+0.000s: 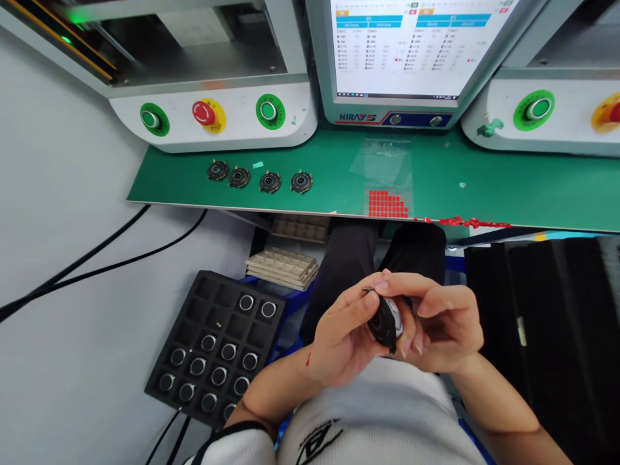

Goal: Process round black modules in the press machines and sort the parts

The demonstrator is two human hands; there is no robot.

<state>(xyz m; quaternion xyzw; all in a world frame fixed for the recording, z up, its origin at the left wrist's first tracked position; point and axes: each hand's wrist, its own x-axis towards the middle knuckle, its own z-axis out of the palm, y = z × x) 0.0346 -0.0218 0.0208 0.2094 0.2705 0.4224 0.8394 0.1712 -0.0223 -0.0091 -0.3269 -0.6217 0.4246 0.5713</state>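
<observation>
A round black watch case point(382, 326) stands on edge between my hands above my lap, its side showing a pale, silvery face toward the right. My left hand point(343, 336) is closed around it, thumb pressed near the upper rim. On the other side, my right hand point(443, 323) has its fingertips at the top edge and its lower fingers curled behind the case. Part of the case is hidden by the fingers. On the green bench, several similar round black watch cases point(270, 181) with small lugs lie in a row.
A black foam tray point(194, 310) with round watch parts sits at lower left, beside stacked beige trays point(281, 268). A sheet of red stickers point(387, 203) and red scraps point(465, 222) lie along the bench edge point(334, 187). Button panels point(237, 116) flank a monitor point(394, 51). Black cables point(116, 226) hang left.
</observation>
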